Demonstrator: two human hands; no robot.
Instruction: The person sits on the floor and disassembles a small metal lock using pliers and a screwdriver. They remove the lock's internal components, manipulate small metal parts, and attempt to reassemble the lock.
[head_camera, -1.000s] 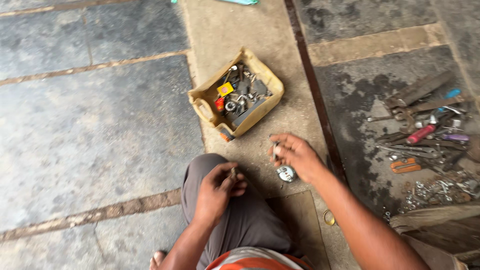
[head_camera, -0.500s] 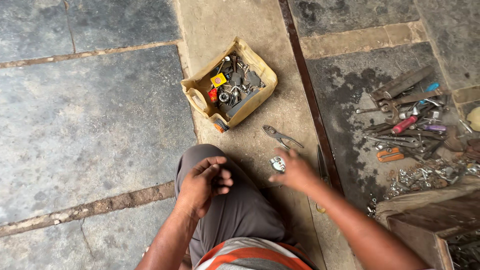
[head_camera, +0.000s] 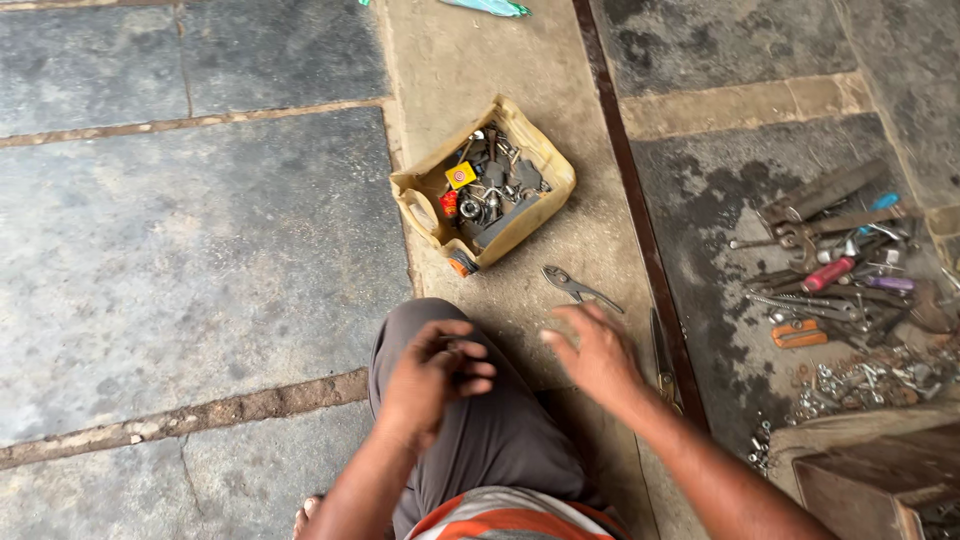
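Note:
My left hand (head_camera: 432, 372) hovers over my bent knee in grey trousers (head_camera: 480, 440), fingers curled inward. Whether something small sits inside them is hidden. My right hand (head_camera: 597, 352) is spread palm down just above the concrete floor, holding nothing. A pair of metal pliers (head_camera: 576, 287) lies on the floor just beyond its fingertips. Further ahead stands a worn yellow box (head_camera: 548, 160) filled with small metal parts, plus a yellow and a red piece.
A long thin tool (head_camera: 660, 350) lies along the dark floor strip right of my hand. Scattered hand tools (head_camera: 835, 265) and a pile of nuts (head_camera: 850, 385) cover the floor at right. A wooden box (head_camera: 870, 480) sits bottom right. Stone slabs lie to the left.
My right hand, earlier closed around things by the pliers, has opened and drawn back slightly. The pliers now lie free. A small round metal piece seen before is out of sight.

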